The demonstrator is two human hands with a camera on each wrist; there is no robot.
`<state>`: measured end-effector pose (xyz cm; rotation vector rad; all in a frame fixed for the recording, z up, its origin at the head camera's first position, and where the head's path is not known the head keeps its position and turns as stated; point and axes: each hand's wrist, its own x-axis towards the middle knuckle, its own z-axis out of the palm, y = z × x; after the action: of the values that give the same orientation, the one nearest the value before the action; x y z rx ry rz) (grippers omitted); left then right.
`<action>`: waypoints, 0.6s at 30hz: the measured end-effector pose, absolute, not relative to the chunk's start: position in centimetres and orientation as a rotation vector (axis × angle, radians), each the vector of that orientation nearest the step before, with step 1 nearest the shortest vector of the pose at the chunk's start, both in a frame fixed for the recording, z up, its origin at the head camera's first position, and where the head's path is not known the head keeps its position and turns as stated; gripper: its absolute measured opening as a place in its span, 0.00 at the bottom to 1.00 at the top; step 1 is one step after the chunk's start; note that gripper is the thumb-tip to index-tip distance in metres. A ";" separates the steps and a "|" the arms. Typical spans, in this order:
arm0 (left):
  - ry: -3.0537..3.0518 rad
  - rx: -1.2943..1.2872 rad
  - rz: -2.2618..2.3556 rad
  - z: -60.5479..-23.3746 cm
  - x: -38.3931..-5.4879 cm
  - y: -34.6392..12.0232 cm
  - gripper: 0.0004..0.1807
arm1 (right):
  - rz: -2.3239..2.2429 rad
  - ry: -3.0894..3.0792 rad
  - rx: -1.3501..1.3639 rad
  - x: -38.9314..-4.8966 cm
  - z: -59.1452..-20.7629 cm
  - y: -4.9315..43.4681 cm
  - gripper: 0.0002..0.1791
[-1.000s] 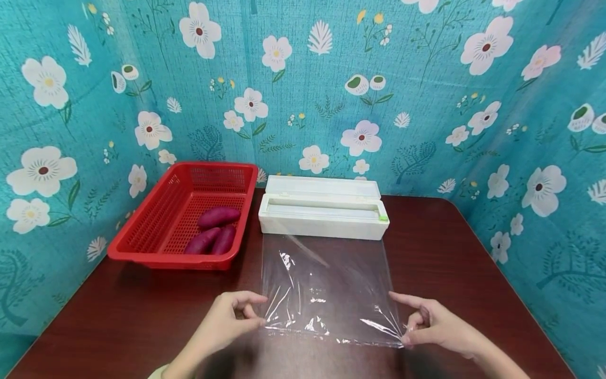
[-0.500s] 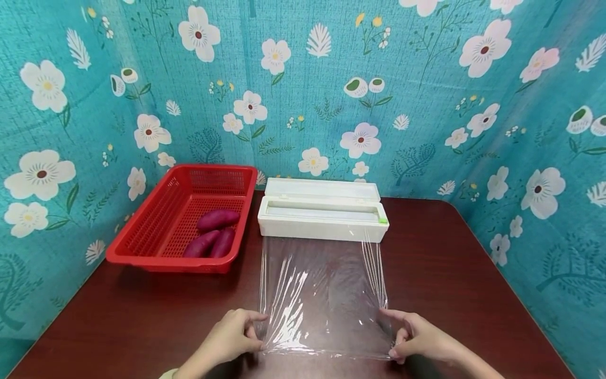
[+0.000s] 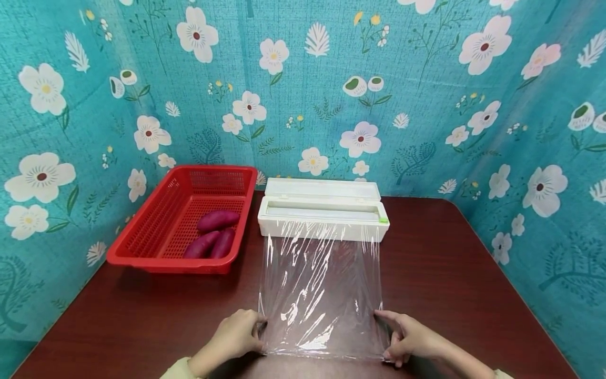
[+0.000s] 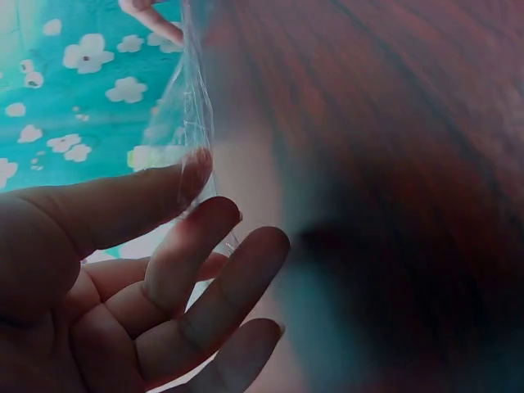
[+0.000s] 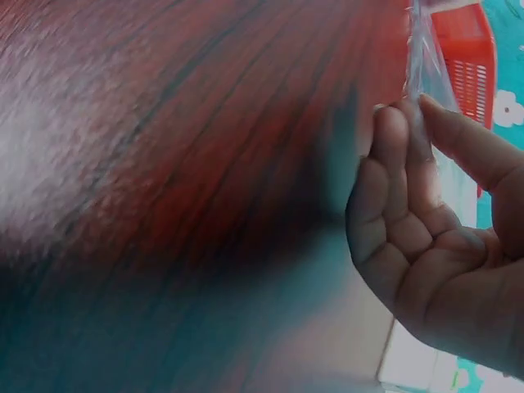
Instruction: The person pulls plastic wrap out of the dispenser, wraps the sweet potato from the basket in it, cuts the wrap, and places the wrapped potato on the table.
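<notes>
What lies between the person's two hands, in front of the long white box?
In the head view, a wrinkled sheet of clear plastic film spans from the left hand to the right hand, over the dark red-brown table.

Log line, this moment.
left hand: pinches film | right hand: pinches film | film: extends from white box | lid: open | red basket: three purple tubers

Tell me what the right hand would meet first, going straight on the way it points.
First comes the clear cling film, whose near corner the right hand pinches; whether it would pass over or under the sheet is hard to judge. Farther along, the red perforated basket seems roughly in line.
</notes>
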<state>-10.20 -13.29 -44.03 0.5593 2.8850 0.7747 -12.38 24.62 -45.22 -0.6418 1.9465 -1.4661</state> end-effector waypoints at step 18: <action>2.811 0.510 0.934 -45.7 -10.9 -13.7 0.24 | -1.400 2.044 -0.470 -12.1 -46.0 23.8 0.45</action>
<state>-10.89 -13.71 -45.67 0.5105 2.8114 0.9337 -12.14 23.80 -45.96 -0.4695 2.0440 -1.3995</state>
